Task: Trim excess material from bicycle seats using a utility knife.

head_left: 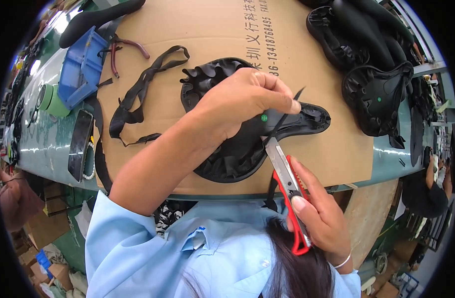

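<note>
A black bicycle saddle (232, 161) lies underside up before me, its gathered cover edge showing and its narrow nose pointing right. Between thumb and fingertips, my left hand (255, 94) pinches a thin black strip (283, 120) above the saddle and draws it up at a slant. My right hand (321, 213) is wrapped round a red utility knife (287, 181), with the thumb on its side. The knife's metal front end meets the lower end of the strip at the saddle's near edge. My left hand and forearm hide part of the saddle.
Cardboard (212, 25) covers the table. To the left are a loose black strap (140, 89), dark-red-handled pincers (114, 58), a blue bin (81, 72), a green jar (53, 103) and a phone (80, 144). More black saddles (379, 97) are heaped at the right.
</note>
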Available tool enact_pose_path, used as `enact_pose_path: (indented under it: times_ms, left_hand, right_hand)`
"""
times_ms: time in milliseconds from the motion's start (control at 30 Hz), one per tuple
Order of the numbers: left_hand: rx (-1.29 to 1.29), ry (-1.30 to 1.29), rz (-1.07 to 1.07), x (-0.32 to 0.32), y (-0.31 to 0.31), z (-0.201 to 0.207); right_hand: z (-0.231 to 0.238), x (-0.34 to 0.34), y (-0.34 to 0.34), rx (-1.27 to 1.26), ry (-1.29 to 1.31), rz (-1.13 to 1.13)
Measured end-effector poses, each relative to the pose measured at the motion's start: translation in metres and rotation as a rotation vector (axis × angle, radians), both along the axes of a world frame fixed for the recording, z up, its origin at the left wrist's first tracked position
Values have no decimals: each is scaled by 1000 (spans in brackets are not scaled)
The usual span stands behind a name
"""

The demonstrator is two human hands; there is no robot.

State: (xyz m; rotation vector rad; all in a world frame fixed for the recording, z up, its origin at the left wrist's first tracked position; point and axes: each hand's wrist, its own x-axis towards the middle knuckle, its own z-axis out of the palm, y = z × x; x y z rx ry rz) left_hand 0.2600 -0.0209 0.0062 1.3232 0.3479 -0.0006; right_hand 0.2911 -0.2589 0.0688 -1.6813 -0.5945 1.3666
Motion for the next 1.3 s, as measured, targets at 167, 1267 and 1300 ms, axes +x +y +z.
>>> enact_pose_path:
  times_ms: [167, 1267, 1300]
  left_hand:
    - [-36, -328, 186, -4, 12, 14]
    - [714, 69, 487, -49, -54, 10]
    - [565, 37, 569, -51, -56, 13]
  right_hand:
    - [4, -5, -6, 108, 163, -402]
    - [-10, 59, 29, 251, -1402, 448]
    - [-8, 53, 19, 208, -1349, 436]
